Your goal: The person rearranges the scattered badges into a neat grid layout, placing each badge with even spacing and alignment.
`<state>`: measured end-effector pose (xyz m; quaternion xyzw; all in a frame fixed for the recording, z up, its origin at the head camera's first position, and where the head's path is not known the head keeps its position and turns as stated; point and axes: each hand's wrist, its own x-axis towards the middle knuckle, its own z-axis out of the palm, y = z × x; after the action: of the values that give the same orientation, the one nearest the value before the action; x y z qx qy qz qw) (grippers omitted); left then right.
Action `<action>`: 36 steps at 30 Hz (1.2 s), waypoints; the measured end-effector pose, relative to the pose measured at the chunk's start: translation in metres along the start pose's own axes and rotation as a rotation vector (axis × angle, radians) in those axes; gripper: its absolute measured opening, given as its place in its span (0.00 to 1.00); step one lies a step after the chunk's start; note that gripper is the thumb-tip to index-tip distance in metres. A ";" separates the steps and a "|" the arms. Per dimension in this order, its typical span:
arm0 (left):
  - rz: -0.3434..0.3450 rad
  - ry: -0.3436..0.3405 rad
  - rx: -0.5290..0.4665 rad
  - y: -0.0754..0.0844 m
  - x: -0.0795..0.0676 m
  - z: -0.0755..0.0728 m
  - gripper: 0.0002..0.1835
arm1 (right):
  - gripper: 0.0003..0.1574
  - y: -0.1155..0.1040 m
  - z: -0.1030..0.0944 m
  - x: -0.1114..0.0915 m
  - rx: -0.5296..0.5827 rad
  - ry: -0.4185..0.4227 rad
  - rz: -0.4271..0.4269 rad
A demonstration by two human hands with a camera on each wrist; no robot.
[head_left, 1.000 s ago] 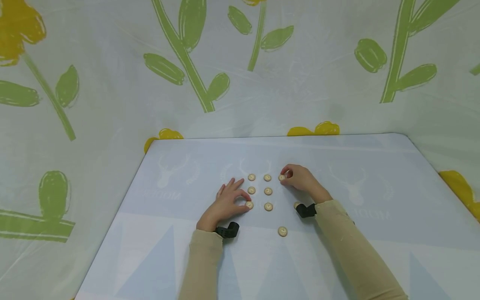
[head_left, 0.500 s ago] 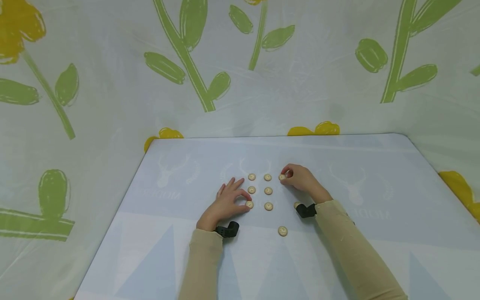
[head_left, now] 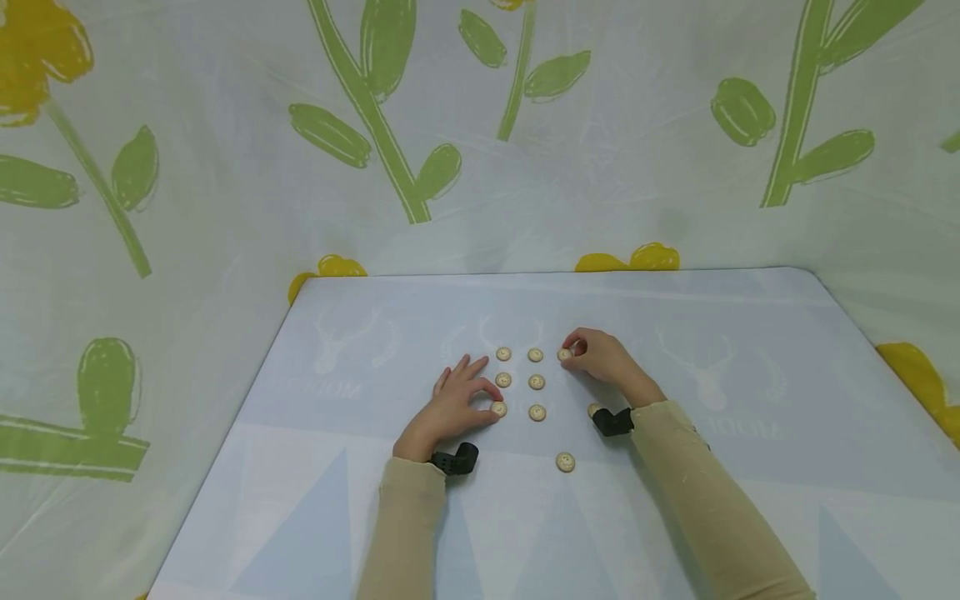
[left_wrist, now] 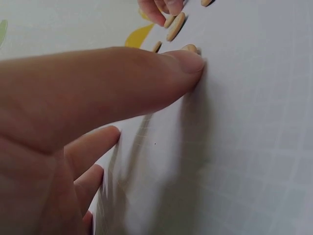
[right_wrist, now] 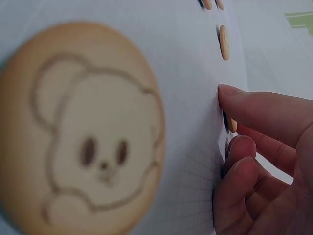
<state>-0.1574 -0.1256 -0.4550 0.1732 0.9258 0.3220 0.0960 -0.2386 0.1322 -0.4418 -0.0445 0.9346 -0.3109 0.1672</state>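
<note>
Small round wooden discs lie in rows on the table. At the near-left corner of the rows, my left hand pinches a disc between thumb and index finger, its other fingers spread on the tabletop. In the left wrist view the thumb covers most of that disc. My right hand grips another disc at the far-right corner, fingertips down at the table. Under the right wrist lies a disc with a bear face drawn on it, partly hidden in the head view.
Between the hands sit several more discs, among them a middle one. A single disc lies apart, nearer the front. Behind the table hangs a pale cloth printed with flowers. Each wrist wears a black camera mount.
</note>
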 end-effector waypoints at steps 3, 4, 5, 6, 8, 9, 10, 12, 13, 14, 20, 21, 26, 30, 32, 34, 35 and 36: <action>-0.002 -0.001 0.002 -0.001 0.001 0.001 0.07 | 0.16 0.001 0.000 0.000 0.002 0.001 -0.006; -0.002 -0.001 0.004 -0.001 0.001 0.001 0.07 | 0.16 0.002 0.000 0.001 0.004 0.000 -0.008; -0.003 0.000 0.005 -0.001 0.001 0.001 0.07 | 0.17 0.002 0.001 0.000 0.007 -0.001 -0.013; -0.003 0.000 0.006 -0.001 0.001 0.001 0.07 | 0.18 0.003 0.000 0.000 0.013 0.001 -0.017; -0.001 0.001 0.008 -0.002 0.001 0.002 0.07 | 0.20 0.004 0.000 -0.001 0.036 -0.001 -0.016; 0.001 0.002 0.007 -0.002 0.001 0.002 0.07 | 0.21 0.006 0.000 -0.002 0.048 -0.004 -0.019; 0.001 0.003 0.008 -0.002 0.001 0.002 0.07 | 0.23 0.007 -0.001 -0.002 0.062 -0.006 -0.020; 0.003 0.004 0.005 -0.001 0.001 0.002 0.07 | 0.24 0.008 -0.002 -0.004 0.094 -0.003 -0.013; 0.005 0.005 0.004 -0.001 0.001 0.002 0.07 | 0.25 0.009 -0.002 -0.005 0.109 -0.004 -0.014; 0.005 0.005 0.004 -0.001 0.001 0.001 0.07 | 0.25 0.010 -0.003 -0.006 0.122 -0.004 -0.018; 0.003 0.003 0.006 0.001 0.001 0.000 0.08 | 0.22 0.010 -0.005 -0.012 0.167 0.006 -0.040; 0.003 0.003 0.005 0.001 0.001 -0.001 0.08 | 0.22 0.010 -0.005 -0.014 0.168 0.007 -0.041; 0.004 0.003 0.005 0.001 0.000 -0.001 0.08 | 0.24 0.012 -0.005 -0.021 0.159 -0.004 -0.048; -0.003 0.000 0.005 0.000 0.001 0.000 0.08 | 0.24 0.016 -0.006 -0.027 0.149 -0.006 -0.044; -0.005 -0.001 0.006 0.001 0.001 0.000 0.08 | 0.24 0.019 -0.007 -0.031 0.143 -0.006 -0.051; -0.004 0.000 0.007 0.001 0.001 0.000 0.08 | 0.23 0.021 -0.008 -0.035 0.135 -0.008 -0.071; -0.004 0.001 0.007 0.001 0.001 -0.001 0.08 | 0.23 0.022 -0.008 -0.036 0.135 -0.010 -0.078; -0.005 0.001 0.006 0.001 0.001 -0.001 0.08 | 0.23 0.023 -0.008 -0.039 0.132 -0.011 -0.087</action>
<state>-0.1581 -0.1248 -0.4539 0.1712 0.9272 0.3191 0.0957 -0.2045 0.1623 -0.4386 -0.0756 0.9083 -0.3785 0.1613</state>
